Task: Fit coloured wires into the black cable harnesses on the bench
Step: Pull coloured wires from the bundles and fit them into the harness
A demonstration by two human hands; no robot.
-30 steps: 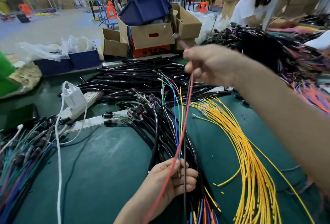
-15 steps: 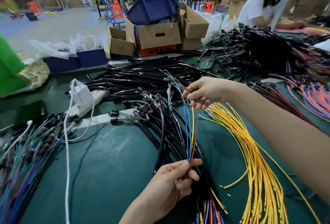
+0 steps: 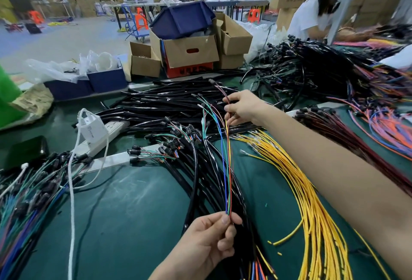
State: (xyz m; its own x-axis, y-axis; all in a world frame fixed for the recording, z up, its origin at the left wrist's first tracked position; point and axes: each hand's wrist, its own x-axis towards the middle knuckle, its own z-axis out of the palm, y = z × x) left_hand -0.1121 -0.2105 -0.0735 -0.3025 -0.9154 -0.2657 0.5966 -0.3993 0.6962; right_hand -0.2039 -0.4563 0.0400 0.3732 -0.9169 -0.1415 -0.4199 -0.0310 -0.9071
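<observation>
Wire bundle (image 3: 227, 168): thin blue, green, yellow and red wires, stretched in the air between the two hands above the bench, running up and away from the camera.
Wire tips (image 3: 205, 103): loose ends fan out past the upper hand, small terminals on them; detail too fine to tell.
Left hand (image 3: 211, 241): low centre, thumb and forefinger pressed together on the bundle's near end; other fingers curled.
Right hand (image 3: 243, 107): further up, fingertips pinching the wires near the far end, forearm crossing in from lower right.
Black cable harnesses (image 3: 200, 168): heap of black sheathed cables directly beneath the bundle, short coloured leads and black connectors at their ends.
Yellow wires (image 3: 312, 201): loose sheaf just right of the harnesses, under the right forearm.
Bench (image 3: 133, 224): dark green mat.
Power strip (image 3: 104, 132): white, left of the harnesses, white plug adapter (image 3: 92, 127) seated on it.
Cardboard boxes (image 3: 191, 52): far edge; a blue bin (image 3: 180, 21) rests tilted on top.
Second person (image 3: 310, 18): white shirt, far right, partly hidden.
</observation>
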